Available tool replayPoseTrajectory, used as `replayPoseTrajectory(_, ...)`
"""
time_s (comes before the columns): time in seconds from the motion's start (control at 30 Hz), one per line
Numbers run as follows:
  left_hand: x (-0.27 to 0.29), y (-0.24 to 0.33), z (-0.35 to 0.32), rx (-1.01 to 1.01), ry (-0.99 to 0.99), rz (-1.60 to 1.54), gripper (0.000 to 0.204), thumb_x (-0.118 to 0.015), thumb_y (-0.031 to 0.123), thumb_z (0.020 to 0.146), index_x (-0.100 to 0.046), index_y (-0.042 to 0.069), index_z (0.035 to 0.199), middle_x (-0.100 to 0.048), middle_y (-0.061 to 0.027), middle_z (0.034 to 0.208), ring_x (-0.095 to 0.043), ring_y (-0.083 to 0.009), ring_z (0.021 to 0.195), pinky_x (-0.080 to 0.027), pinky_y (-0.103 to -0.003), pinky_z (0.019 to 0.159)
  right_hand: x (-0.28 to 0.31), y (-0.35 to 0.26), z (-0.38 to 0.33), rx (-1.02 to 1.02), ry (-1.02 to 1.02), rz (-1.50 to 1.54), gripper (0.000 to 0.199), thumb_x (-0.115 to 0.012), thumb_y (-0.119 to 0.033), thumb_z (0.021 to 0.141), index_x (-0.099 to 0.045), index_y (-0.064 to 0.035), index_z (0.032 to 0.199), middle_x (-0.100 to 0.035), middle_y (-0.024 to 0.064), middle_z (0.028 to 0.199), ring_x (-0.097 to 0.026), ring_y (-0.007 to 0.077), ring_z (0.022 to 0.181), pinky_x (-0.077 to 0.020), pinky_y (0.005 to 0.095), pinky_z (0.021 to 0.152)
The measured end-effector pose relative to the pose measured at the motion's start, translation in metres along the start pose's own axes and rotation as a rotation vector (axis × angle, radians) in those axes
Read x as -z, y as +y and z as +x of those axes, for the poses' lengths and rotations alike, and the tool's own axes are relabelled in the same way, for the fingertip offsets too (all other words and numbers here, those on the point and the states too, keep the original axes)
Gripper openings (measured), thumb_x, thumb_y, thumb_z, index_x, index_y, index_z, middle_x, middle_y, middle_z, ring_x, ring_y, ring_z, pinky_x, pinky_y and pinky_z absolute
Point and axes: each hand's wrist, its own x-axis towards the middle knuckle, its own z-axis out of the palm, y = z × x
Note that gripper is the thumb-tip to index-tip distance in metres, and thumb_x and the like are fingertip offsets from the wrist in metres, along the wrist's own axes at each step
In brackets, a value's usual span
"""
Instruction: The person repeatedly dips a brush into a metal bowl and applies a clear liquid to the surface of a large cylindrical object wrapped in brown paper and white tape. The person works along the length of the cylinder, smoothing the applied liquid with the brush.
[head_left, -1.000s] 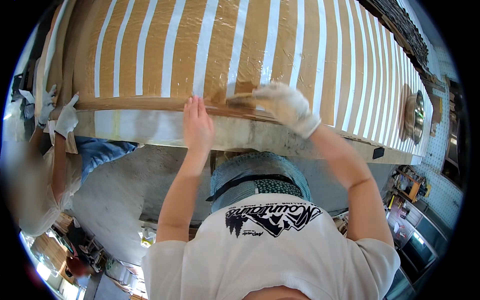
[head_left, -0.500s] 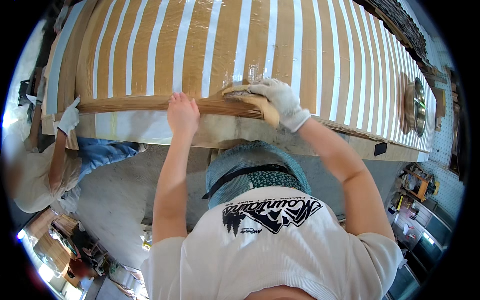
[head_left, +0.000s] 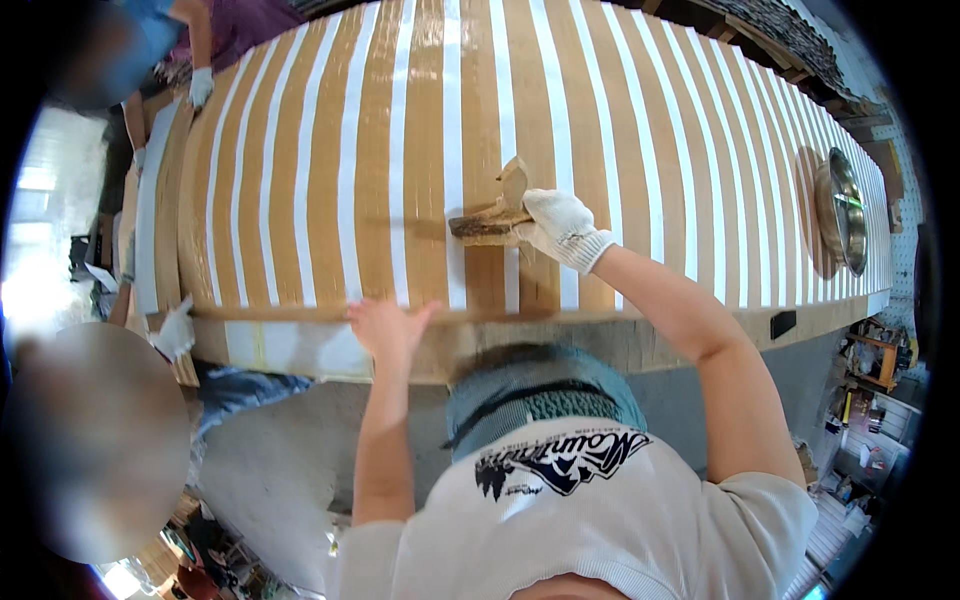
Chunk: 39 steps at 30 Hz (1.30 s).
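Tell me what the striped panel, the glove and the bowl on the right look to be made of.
The panel looks like brown cardboard or thin board, matte, with glossy white tape strips that glint. The glove on the right hand seems white knitted cotton, with a ribbed cuff. The bowl looks like polished metal, judging by its sheen.

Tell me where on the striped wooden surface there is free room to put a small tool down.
The striped surface is bare left of the gloved right hand and brush, and again between that hand and the metal bowl. It is crowded at the near edge by the bare left hand, and at the far-left end by a co-worker's gloved hands.
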Motion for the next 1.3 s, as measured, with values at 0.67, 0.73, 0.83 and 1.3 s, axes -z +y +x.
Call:
replayPoseTrajectory(0.67,-0.003,0.007,0.001,0.129,-0.220,-0.072,0.131,-0.068,0.078,0.062,-0.030,-0.023,0.137,-0.031,-0.0395,0.146,-0.025,-0.0452,0.142,-0.026,-0.045,0.116,0.131,0.151,0.436,-0.144,0.616,-0.246,0.031,-0.067,-0.033,0.088,-0.057,-0.0149,0.111,-0.069,0.0091,0.107,-0.066,0.0310,0.101,-0.0504,0.0438,0.086)
replayPoseTrajectory(0.73,-0.002,0.005,0.002,0.120,-0.207,-0.105,0.130,-0.069,0.077,0.062,-0.031,-0.023,0.136,-0.032,-0.0394,0.145,-0.027,-0.0459,0.141,-0.027,-0.045,0.115,0.117,0.155,0.434,-0.075,0.739,-0.305,0.025,-0.063,-0.030,0.089,-0.060,-0.0151,0.109,-0.069,0.0086,0.103,-0.066,0.0311,0.098,-0.0503,0.0441,0.084)
replayPoseTrajectory(0.83,0.004,0.011,0.006,0.089,-0.120,-0.131,0.127,-0.069,0.077,0.062,-0.036,-0.023,0.134,-0.038,-0.0396,0.141,-0.033,-0.0471,0.137,-0.029,-0.046,0.114,0.103,0.141,0.399,0.037,0.628,-0.198,0.021,-0.060,-0.027,0.090,-0.064,-0.0161,0.107,-0.069,0.0079,0.101,-0.065,0.0319,0.096,-0.0508,0.0425,0.084)
replayPoseTrajectory(1.3,-0.018,0.001,-0.004,0.030,0.053,-0.076,0.127,-0.063,0.082,0.065,-0.040,-0.024,0.131,-0.040,-0.0426,0.137,-0.035,-0.0505,0.135,-0.035,-0.045,0.111,-0.037,0.021,-0.070,0.371,0.282,-0.052,0.027,-0.059,-0.009,0.085,-0.064,-0.0108,0.111,-0.066,0.0087,0.108,-0.061,0.0274,0.105,-0.0489,0.0391,0.092)
